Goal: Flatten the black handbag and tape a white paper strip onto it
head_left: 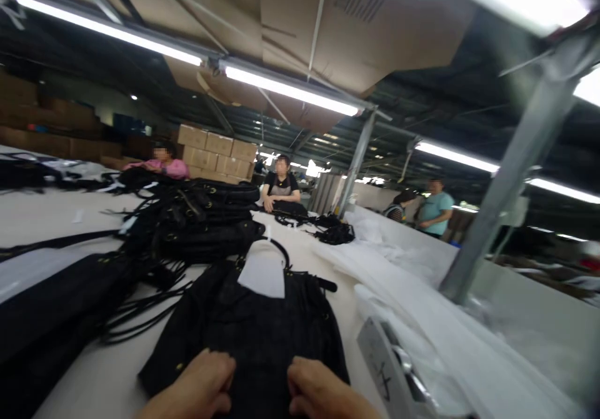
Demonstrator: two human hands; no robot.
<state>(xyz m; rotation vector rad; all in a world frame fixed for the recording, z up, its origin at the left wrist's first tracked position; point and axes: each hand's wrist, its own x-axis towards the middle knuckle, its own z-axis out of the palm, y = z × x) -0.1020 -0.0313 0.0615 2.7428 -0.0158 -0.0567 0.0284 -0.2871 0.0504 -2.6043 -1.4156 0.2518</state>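
Both hands, the left hand (pixel 199 386) and right hand (pixel 319 394), press clenched grips on the near edge of a black bag (pixel 253 328) lying flat on the worktop (pixel 107 375), white tag (pixel 262 272) attached, more bags (pixel 197 219) stacked behind

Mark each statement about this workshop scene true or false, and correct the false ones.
1. Both hands, left hand and right hand, rest on a black bag. True.
2. The tag on the bag is red. False: it is white.
3. More black bags are in a pile on the table. True.
4. The boxes behind are blue. False: they are brown cardboard.
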